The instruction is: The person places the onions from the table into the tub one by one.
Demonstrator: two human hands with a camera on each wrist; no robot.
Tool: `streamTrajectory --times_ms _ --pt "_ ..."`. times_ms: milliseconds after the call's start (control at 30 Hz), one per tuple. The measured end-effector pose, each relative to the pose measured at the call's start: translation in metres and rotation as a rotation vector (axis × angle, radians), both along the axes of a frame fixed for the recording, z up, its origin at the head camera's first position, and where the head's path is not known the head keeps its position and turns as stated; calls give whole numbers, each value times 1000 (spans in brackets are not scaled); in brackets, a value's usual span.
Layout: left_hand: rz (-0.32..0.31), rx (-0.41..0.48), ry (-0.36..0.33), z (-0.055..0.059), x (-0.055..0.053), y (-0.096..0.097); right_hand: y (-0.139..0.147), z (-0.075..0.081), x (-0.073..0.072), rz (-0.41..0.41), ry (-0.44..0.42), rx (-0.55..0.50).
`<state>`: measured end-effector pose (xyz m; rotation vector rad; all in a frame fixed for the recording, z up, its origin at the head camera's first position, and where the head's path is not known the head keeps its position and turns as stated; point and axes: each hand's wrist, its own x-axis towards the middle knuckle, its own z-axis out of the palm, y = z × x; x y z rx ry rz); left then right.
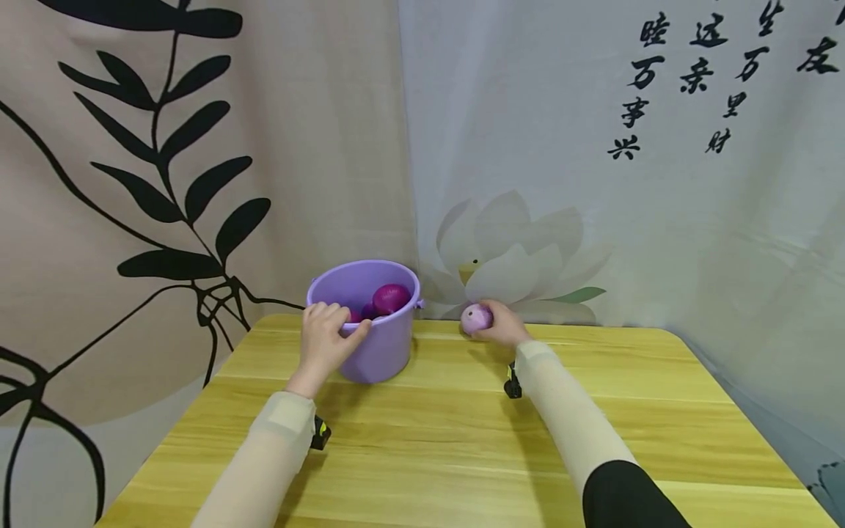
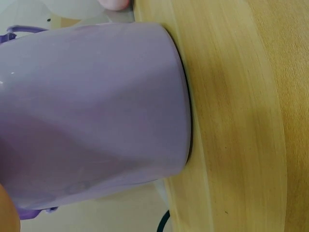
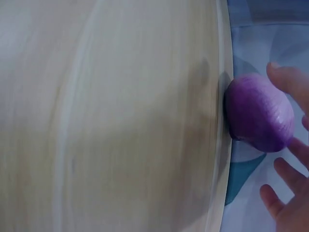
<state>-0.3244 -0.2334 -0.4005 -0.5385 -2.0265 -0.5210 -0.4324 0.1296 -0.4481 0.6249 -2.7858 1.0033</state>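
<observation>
A light purple bucket (image 1: 378,352) stands upright at the back of the table, with several magenta and purple round things (image 1: 391,298) inside. My left hand (image 1: 326,339) grips its near rim, fingers over the edge and thumb along the outside. In the left wrist view the bucket's side (image 2: 96,106) fills much of the picture. To the right of the bucket, at the table's back edge, is a purple onion (image 3: 258,113). My right hand (image 1: 505,324) has it between thumb and index finger, while the other fingers (image 3: 273,200) are spread below it in the right wrist view.
The wooden table (image 1: 422,455) ends at a printed cloth backdrop (image 1: 330,147) right behind the bucket and onion. Black wrist cameras hang under the left wrist (image 1: 320,433) and the right wrist (image 1: 513,383).
</observation>
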Motion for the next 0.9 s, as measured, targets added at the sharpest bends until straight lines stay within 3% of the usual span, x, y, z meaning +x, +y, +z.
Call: streamTrajectory --times_ms 167,433,700,900 --pt "3 -3 1 0 1 0 -8 0 2 -18 18 38" --pt "2 -5 12 -1 0 0 -16 -5 1 -33 10 -43" --pt "-1 -9 14 -2 1 0 -17 -15 -4 -52 49 1" --pt "4 -9 -15 0 2 -1 -21 -17 -3 -35 -4 -62"
